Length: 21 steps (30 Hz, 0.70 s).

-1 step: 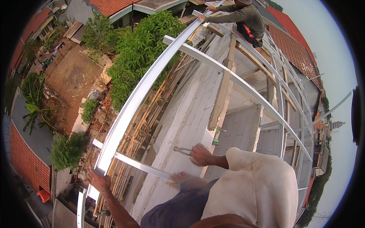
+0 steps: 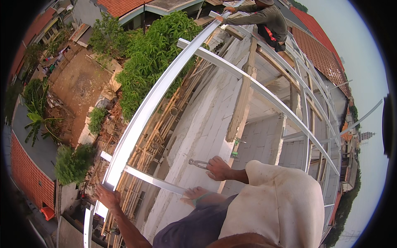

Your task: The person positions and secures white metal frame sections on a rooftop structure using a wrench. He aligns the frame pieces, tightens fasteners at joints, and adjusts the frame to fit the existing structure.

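My left hand (image 2: 108, 197) is closed around the near end of a long, shiny metal channel (image 2: 134, 129). The channel runs from there to the far end, where a co-worker's hands (image 2: 220, 19) touch it. In my right hand (image 2: 218, 168) is a pair of grey metal pincers (image 2: 198, 163), jaws pointing left, held low over the pale block wall (image 2: 211, 111). A metal rafter (image 2: 155, 180) meets the channel just above my left hand and reaches back to my bare foot (image 2: 194, 194). Farther off, another rafter (image 2: 264, 91) crosses under the channel.
Bamboo poles (image 2: 155, 142) lie lengthwise below the channel, beside the wall. A co-worker (image 2: 272, 25) crouches at the far end of the frame. Roof trusses (image 2: 307, 132) stand to the right. Far below on the left are a leafy tree (image 2: 159, 53) and a dirt yard (image 2: 82, 87).
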Motion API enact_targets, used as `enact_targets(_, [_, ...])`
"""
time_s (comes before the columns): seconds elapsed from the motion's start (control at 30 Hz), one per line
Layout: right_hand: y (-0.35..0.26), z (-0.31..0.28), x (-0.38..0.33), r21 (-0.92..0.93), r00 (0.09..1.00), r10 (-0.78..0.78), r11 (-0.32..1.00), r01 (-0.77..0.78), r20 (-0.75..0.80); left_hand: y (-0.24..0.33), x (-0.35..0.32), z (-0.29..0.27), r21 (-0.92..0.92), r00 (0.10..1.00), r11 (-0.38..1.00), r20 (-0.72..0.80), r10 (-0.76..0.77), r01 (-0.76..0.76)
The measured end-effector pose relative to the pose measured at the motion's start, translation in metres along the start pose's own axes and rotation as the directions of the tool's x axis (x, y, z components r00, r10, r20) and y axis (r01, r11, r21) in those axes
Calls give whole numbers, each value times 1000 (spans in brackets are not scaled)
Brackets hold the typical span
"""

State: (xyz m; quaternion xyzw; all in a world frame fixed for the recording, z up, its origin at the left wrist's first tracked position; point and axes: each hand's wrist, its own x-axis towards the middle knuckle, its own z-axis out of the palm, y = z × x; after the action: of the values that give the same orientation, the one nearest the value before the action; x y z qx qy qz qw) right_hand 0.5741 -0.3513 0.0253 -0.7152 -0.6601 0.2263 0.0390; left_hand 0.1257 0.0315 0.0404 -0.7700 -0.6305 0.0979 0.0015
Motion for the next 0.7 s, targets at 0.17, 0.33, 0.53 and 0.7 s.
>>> enact_targets(0.17, [0, 12, -1, 13, 1000, 8, 1000, -7, -2, -5, -3, 12, 57, 999, 998, -36, -8, 10])
enact_targets(0.33, [-2, 20, 7, 20, 1000, 9, 1000, -8, -20, -3, 2, 14, 40, 997, 999, -70, 19, -16])
enact_targets(0.53, [0, 33, 7, 26, 1000, 10, 1000, -10, -9, -9, -1, 27, 2, 987, 996, -134, 87, -88])
enact_targets(0.7, [3, 44, 19, -7, 998, 43, 999, -43, 53, -5, 4, 26, -42, 995, 997, -85, 58, -62])
